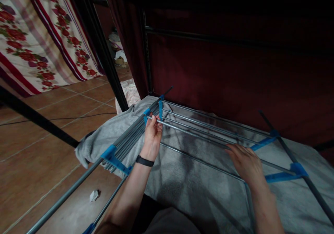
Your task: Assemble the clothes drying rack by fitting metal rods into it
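A grey metal rack of tubes with blue plastic joints lies across the bed, and one of its long metal rods [193,132] runs between my hands. My left hand [153,131], with a black band on its wrist, pinches that rod near its left end, close to a blue bracket [160,110]. Farther right, my right hand [245,161] curls over the same rod, its fingertips partly hidden. Beyond it the rod reaches a blue joint [299,170] on the right frame tube. A bundle of parallel grey tubes [130,138] sits left of my left hand, spanned by blue brackets.
A grey blanket [198,192] covers the bed under the rack. Black bed posts [104,49] rise at the left, and a dark red curtain [208,74] hangs behind. On the tiled floor [39,150] lie a crumpled white scrap [94,195] and a thin black cable [60,118].
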{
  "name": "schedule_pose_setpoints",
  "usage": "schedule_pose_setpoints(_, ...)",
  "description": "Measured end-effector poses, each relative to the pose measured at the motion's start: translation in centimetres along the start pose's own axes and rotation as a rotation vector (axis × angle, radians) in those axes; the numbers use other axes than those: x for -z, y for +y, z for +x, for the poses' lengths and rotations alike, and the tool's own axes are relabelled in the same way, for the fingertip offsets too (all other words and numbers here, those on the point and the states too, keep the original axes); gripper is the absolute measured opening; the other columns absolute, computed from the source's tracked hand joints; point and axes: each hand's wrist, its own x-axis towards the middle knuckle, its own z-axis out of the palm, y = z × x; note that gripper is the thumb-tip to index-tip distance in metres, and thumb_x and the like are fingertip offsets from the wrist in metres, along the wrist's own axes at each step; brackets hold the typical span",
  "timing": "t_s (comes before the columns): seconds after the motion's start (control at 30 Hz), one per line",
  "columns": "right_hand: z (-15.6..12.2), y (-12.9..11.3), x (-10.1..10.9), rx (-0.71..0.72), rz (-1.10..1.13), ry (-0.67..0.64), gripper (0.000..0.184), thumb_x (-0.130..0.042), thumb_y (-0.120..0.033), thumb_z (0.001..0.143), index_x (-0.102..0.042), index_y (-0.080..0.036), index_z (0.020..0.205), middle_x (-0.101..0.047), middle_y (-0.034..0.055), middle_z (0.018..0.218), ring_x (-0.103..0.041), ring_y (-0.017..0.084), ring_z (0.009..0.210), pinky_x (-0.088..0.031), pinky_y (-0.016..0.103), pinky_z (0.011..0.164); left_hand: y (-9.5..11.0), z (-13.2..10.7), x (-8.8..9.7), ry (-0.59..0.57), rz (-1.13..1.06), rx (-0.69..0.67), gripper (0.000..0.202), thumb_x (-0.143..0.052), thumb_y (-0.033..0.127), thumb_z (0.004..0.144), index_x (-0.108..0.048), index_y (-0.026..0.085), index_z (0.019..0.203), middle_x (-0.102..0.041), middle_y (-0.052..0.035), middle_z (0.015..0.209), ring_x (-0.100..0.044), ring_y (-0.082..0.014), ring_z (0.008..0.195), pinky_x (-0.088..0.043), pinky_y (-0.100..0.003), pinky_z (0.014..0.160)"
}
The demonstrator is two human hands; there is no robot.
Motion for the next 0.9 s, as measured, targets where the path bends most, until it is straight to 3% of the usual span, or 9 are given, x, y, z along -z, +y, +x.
schedule_pose_setpoints(0.23,0.2,0.1,0.6,-0.005,-0.002,-0.065,0.031,-0.044,-0.035,0.109,-0.071,-0.020,0.118,-0.078,0.0091,0.111,-0.072,0.022,0.092,-0.050,0.036,0.084,-0.2,0.0,0.0,0.005,-0.002,-0.031,0.013,-0.079,0.017,0.092,-0.066,0.018,0.088,-0.068,0.0038,0.074,-0.062,-0.0057,0.061,-0.043,-0.014,0.054)
schedule_pose_setpoints(0.4,0.2,-0.5,0.7,-0.003,-0.047,-0.044,0.032,-0.046,-0.034,0.110,-0.066,-0.018,0.129,-0.078,0.0088,0.109,-0.071,0.022,0.096,-0.048,0.037,0.089,-0.4,-0.1,-0.2,-0.004,0.050,-0.062,0.018,-0.086,0.019,0.085,-0.068,0.019,0.090,-0.070,0.0038,0.078,-0.066,-0.0068,0.068,-0.048,-0.016,0.061)
schedule_pose_setpoints(0.53,0.0,-1.5,0.1,-0.007,-0.054,0.035,0.036,-0.048,-0.031,0.109,-0.061,-0.019,0.140,-0.077,0.0091,0.119,-0.070,0.024,0.105,-0.045,0.041,0.100,-0.7,-0.6,1.5,-0.002,0.174,-0.066,0.030,-0.086,0.040,0.085,-0.068,0.017,0.089,-0.069,0.0000,0.079,-0.065,-0.0095,0.071,-0.049,-0.020,0.064)
schedule_pose_setpoints(0.6,0.0,-2.1,-0.2,-0.001,-0.044,0.056,0.037,-0.048,-0.030,0.108,-0.059,-0.019,0.142,-0.076,0.0100,0.125,-0.069,0.025,0.111,-0.042,0.043,0.106,-0.5,-0.6,3.1,0.030,0.284,-0.183,0.035,-0.087,0.046,0.082,-0.067,0.017,0.089,-0.066,0.0012,0.079,-0.062,-0.0096,0.069,-0.047,-0.021,0.064)
schedule_pose_setpoints(0.67,0.2,-2.9,-0.4,-0.004,-0.035,0.061,0.039,-0.048,-0.030,0.108,-0.058,-0.018,0.144,-0.075,0.0107,0.126,-0.069,0.025,0.112,-0.041,0.044,0.110,0.0,-0.2,4.7,0.123,0.398,-0.401,0.033,-0.089,0.038,0.076,-0.066,0.019,0.089,-0.065,0.0035,0.080,-0.060,-0.0090,0.069,-0.047,-0.022,0.068)
schedule_pose_setpoints(0.77,1.4,-4.6,-0.7,-0.024,-0.010,0.053,0.039,-0.047,-0.028,0.108,-0.059,-0.018,0.144,-0.076,0.0108,0.124,-0.069,0.025,0.109,-0.041,0.045,0.111,1.2,1.0,5.9,0.211,0.490,-0.634,0.029,-0.087,0.028,0.070,-0.068,0.021,0.092,-0.069,0.0021,0.089,-0.065,-0.0132,0.085,-0.050,-0.028,0.088)
schedule_pose_setpoints(0.9,4.6,-8.3,-0.9,-0.032,0.059,-0.012,0.037,-0.045,-0.025,0.109,-0.062,-0.018,0.140,-0.075,0.0120,0.126,-0.068,0.025,0.115,-0.043,0.044,0.110,2.2,2.8,5.6,0.027,0.648,-0.585,0.028,-0.079,0.037,0.078,-0.076,0.018,0.100,-0.076,-0.0062,0.104,-0.068,-0.0231,0.107,-0.045,-0.037,0.107)
